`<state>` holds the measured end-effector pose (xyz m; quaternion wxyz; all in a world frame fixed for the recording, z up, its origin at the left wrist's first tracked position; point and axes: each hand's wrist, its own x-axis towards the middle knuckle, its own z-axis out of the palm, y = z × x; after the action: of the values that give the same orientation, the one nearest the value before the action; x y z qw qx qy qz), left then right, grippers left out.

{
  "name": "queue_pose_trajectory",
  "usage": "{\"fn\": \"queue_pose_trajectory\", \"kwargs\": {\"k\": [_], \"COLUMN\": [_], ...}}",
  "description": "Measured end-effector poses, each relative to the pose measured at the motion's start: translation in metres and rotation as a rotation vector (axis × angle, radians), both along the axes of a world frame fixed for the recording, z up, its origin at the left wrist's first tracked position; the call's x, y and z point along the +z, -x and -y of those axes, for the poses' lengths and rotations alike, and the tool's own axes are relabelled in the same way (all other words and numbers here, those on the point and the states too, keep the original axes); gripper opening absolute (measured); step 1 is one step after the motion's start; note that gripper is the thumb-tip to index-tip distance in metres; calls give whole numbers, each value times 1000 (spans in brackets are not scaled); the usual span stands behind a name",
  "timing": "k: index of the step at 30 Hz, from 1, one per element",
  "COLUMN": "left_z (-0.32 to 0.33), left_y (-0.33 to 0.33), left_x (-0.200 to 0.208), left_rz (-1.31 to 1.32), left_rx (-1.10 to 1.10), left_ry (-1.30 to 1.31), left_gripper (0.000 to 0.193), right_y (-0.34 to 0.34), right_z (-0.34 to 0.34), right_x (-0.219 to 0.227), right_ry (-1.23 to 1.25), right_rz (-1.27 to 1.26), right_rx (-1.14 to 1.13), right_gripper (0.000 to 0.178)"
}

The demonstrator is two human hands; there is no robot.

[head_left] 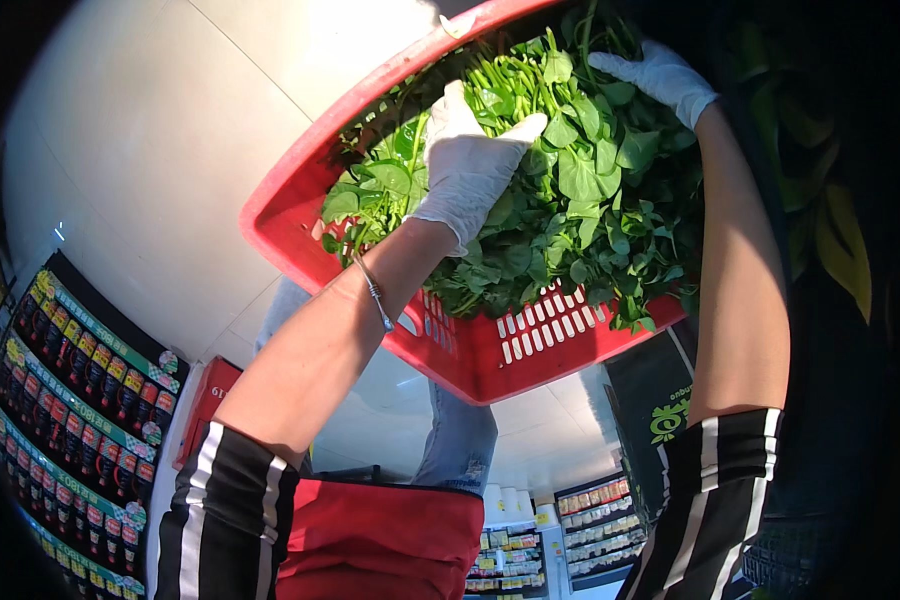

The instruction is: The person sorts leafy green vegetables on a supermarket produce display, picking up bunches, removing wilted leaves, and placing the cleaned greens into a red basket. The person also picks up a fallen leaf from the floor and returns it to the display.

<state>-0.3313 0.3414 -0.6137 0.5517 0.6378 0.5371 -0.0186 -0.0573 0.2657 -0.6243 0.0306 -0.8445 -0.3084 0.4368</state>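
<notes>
A red plastic basket (pixel 530 367) with slotted sides holds a heap of leafy green vegetables (pixel 580 180), with cut pale-green stems bunched near its middle. My left hand (pixel 470 165), in a thin white glove, lies on the greens just left of these stems. Its thumb stretches out to the right, apart from the fingers. At the far right of the heap, my right hand (pixel 665 82), gloved likewise, rests against the leaves with its thumb spread toward the stems. Leaves and shadow partly hide its fingers.
Display racks (pixel 80 400) of small packaged goods stand at the left, with more shelves (pixel 600 520) at the bottom. A dark green panel (pixel 650 400) is beside the basket's near right corner. Pale floor tiles (pixel 170 130) lie beyond, and yellowish leaves (pixel 840 245) show in the dark right side.
</notes>
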Motion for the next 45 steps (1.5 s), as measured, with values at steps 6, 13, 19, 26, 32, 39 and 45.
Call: {"fn": "queue_pose_trajectory", "kwargs": {"k": [6, 13, 19, 26, 32, 39, 45], "left_z": [-4, -15, 4, 12, 38, 83, 98], "left_y": [-3, 31, 61, 42, 63, 90, 144], "left_x": [-7, 43, 49, -3, 18, 69, 127], "left_rz": [279, 496, 426, 379, 385, 526, 796], "left_rx": [348, 68, 6, -33, -225, -244, 194], "left_ry": [351, 707, 632, 441, -53, 222, 1052], "left_gripper": [100, 64, 105, 119, 128, 99, 58], "right_y": [21, 85, 120, 85, 99, 165, 199], "right_z": [18, 41, 64, 26, 46, 105, 109], "right_x": [-26, 58, 123, 83, 93, 182, 251], "right_ry": [-226, -375, -417, -107, -538, -557, -590], "right_rz": [-332, -39, 21, -16, -70, 83, 202], "right_rx": [-224, 23, 218, 181, 273, 148, 253], "right_gripper": [103, 94, 117, 112, 93, 68, 63]}}
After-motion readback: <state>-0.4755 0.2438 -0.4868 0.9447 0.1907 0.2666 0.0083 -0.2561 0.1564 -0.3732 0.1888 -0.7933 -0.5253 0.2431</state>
